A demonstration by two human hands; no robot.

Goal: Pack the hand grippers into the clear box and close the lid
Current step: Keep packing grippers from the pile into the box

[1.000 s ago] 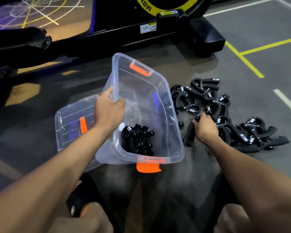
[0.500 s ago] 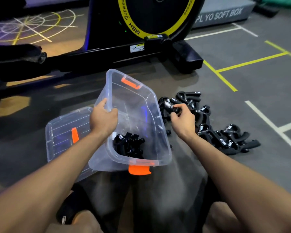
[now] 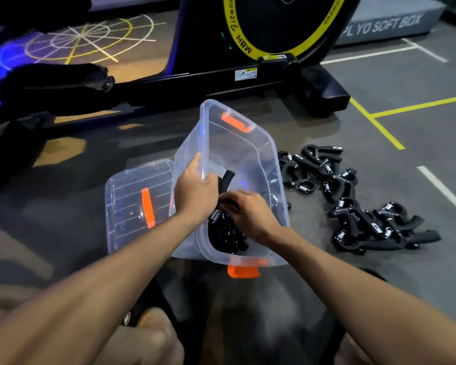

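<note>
I read "MBH" on the yellow wheel ring [image 3: 244, 44]; "PL YO SOFT BOX" on the grey block [image 3: 382, 25].

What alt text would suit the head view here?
A person's left hand grips the rim of a tilted clear box while the right hand lowers a hand gripper inside. More grippers lie on the floor at right; the lid lies left.
</note>
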